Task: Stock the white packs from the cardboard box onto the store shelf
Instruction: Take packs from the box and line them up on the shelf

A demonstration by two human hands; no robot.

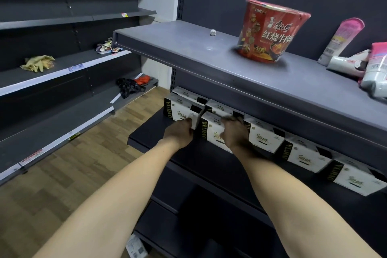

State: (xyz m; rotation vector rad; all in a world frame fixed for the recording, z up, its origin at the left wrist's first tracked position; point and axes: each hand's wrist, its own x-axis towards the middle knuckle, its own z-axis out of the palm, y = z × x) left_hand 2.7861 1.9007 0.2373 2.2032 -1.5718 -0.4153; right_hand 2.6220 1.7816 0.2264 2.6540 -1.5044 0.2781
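Both forearms extend forward and slightly up under the upper shelf, reaching onto the dark lower shelf. The left hand has its knuckles toward the camera; its fingers curl round the near right corner of a white pack, holding it. The right hand lies over the next white pack; its fingers are blurred at that pack's top edge, and whether they grip or only press cannot be told.

Just behind the fingers stand further packs; to the right of the right hand's fingers a row of white packs runs along the same shelf. Each pack bears "YUJIAO" in gold on a black end panel.

Above the fingers, on the upper shelf, stands a red noodle cup printed "红烧牛肉", with pink-and-white pouches further right.
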